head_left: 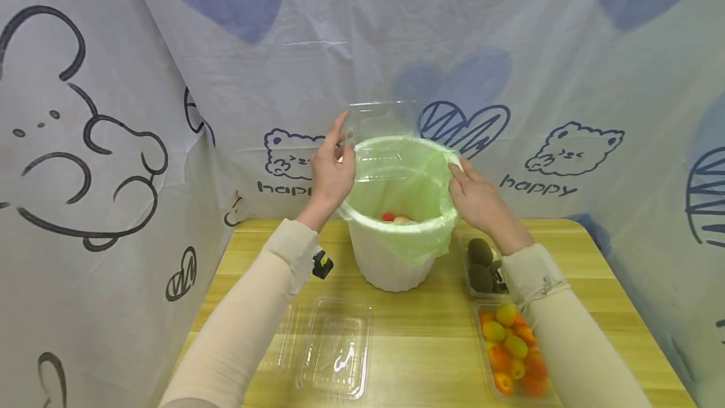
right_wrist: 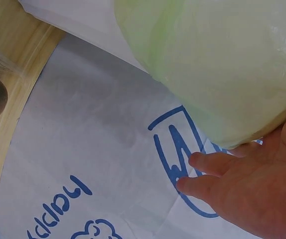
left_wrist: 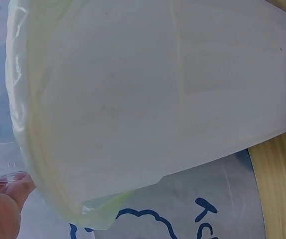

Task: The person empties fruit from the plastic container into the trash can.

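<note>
A white trash bin (head_left: 391, 269) stands on the table, lined with a pale green bag (head_left: 421, 238) folded over its rim. My left hand (head_left: 333, 169) pinches the edge of a clear rectangular plastic container (head_left: 385, 111), held tilted above the bin's mouth. In the left wrist view, the fingers (left_wrist: 21, 189) show beside the bin's rim with the clear edge between them. My right hand (head_left: 480, 197) grips the bin's rim on the right, over the bag, thumb on the inner side. Down in the bin lie a red item (head_left: 387, 216) and a pale one (head_left: 401, 220).
Right of the bin sits a clear box of dark brown round fruit (head_left: 480, 263). Nearer stands a clear box of orange and yellow-green fruit (head_left: 512, 348). A clear plastic tray (head_left: 334, 348) lies at the front left, and a small black-and-yellow object (head_left: 322, 264) beside the bin. Printed curtains (head_left: 362, 68) surround the table.
</note>
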Motion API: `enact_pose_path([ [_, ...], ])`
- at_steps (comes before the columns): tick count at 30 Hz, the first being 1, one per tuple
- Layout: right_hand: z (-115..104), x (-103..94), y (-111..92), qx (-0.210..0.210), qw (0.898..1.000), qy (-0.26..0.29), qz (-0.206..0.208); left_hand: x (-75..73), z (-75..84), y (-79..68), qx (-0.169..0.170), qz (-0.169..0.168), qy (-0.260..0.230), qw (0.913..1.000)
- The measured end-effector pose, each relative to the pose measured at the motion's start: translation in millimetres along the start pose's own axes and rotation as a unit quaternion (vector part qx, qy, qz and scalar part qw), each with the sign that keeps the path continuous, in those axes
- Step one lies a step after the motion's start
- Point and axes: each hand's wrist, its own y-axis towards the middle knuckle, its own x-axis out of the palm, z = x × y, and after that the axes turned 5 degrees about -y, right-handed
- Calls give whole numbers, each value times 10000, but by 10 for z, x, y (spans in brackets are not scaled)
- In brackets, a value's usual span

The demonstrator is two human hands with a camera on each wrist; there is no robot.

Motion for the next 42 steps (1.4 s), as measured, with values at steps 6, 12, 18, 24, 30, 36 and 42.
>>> enact_pose_path([
  [6,-10,-6,-3,28,10000,25,-24,-1,-2,5,72,23,28,10000],
  [12,-18,-11,-5,19,10000,5,-15,-7,2,13,141,29,68,9999],
  [18,-10,-3,-9,-4,10000,-2,16,-13,7,6,171,44,42,9998],
  [24,-4,-2,-14,-22,10000,-24,30,-32,5,-4,106,52,-29,9999],
  [30,-4,-10,-1,-19,10000,-18,-3,-52,45,10,-31,34,-97,9999],
  [36,-3,-29,15,-10,10000,-11,-1,-65,93,31,-274,-81,-159,9995],
  [42,-2,-44,30,5,10000,21,11,-98,160,50,-543,-108,-45,9985],
])
